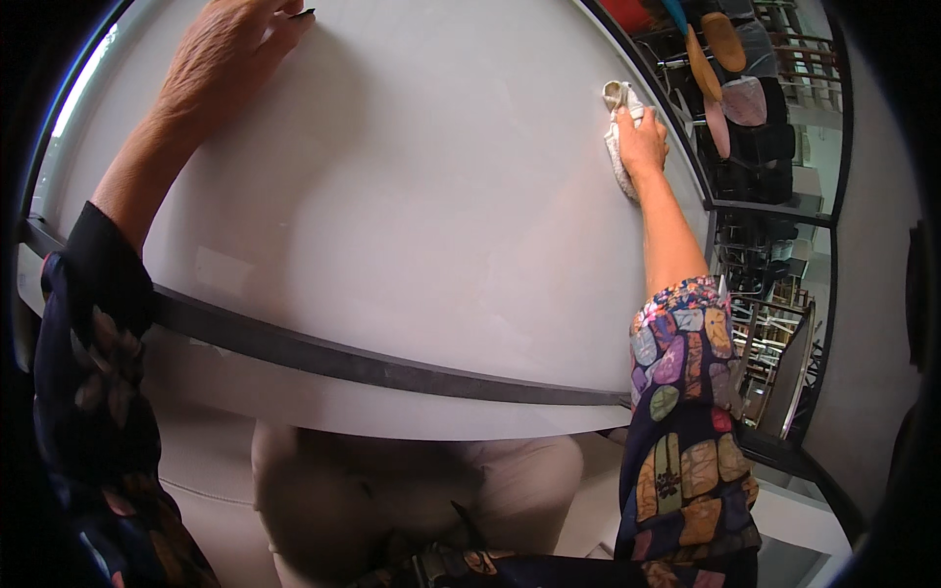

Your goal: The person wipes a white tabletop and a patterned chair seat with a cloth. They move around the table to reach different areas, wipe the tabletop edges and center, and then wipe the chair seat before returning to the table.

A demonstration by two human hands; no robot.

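A large pale, smooth panel (441, 206) in a dark frame fills the space before me. My right hand (644, 143) grips a crumpled white cloth (614, 140) and presses it to the panel near its right edge. At the top left, my left hand (235, 44) is partly cut off by the picture's upper rim. Its fingers pinch a small black object (303, 13), too little of which shows to name it. A soft shadow of this hand and arm falls across the panel.
A dark frame bar (353, 364) runs along the panel's lower edge, above a pale ledge (412, 415). My knees (533, 470) are under that ledge, over a beige padded seat (206, 463). Right of the panel, glass panes (772, 213) show several chairs (750, 110) and a grey wall (875, 220) stands beyond.
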